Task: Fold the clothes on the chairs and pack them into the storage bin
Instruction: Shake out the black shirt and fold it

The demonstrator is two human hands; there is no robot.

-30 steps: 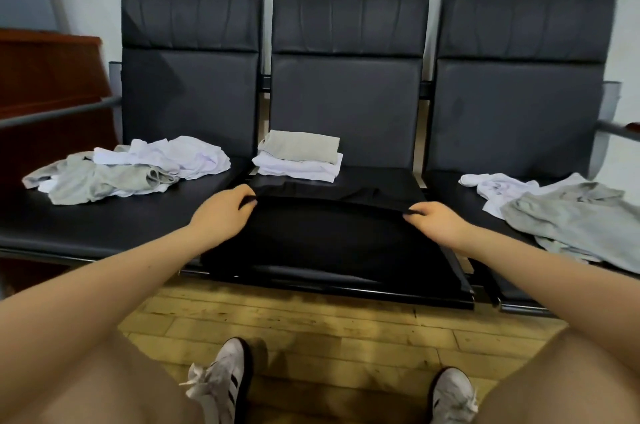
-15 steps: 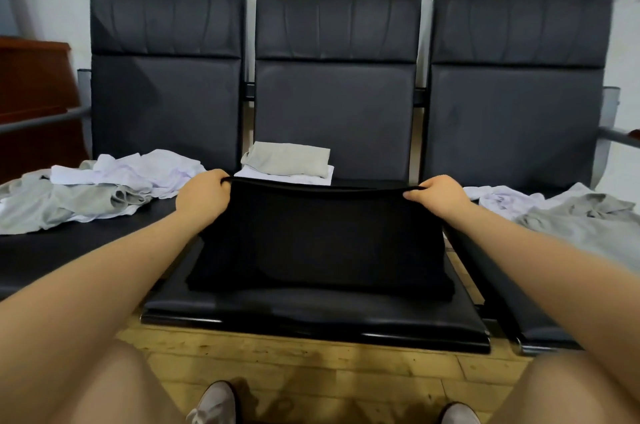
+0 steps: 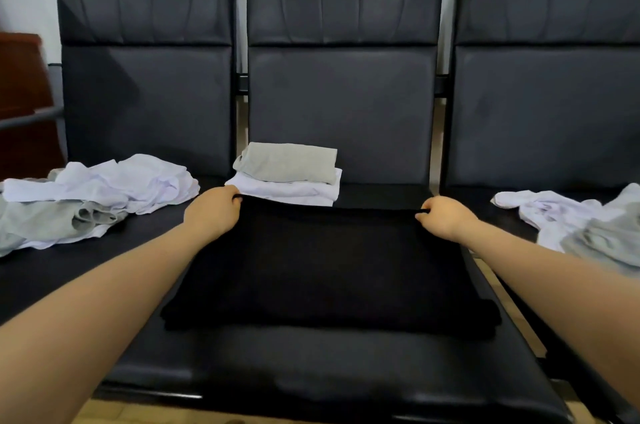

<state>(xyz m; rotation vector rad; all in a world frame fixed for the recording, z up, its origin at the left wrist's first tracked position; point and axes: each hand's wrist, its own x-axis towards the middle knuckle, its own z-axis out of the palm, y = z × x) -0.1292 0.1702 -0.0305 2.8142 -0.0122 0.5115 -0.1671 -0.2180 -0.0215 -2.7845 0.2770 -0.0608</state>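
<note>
Both hands, left hand (image 3: 212,213) and right hand (image 3: 446,220), pinch the far corners of the soft, light black garment (image 3: 329,271) at frame centre; it looks limp, so corners seem the best hold.

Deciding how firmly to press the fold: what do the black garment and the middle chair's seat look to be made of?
Black garment: matte soft knit, probably cotton jersey; it shows no shine and hangs limp between the left hand and right hand.
Middle chair seat: smooth padded faux leather or vinyl, judging by its glossy highlights.

Folded stack (image 3: 287,174) blocks seat rear-left; bare seat (image 3: 384,195) right of stack
</note>
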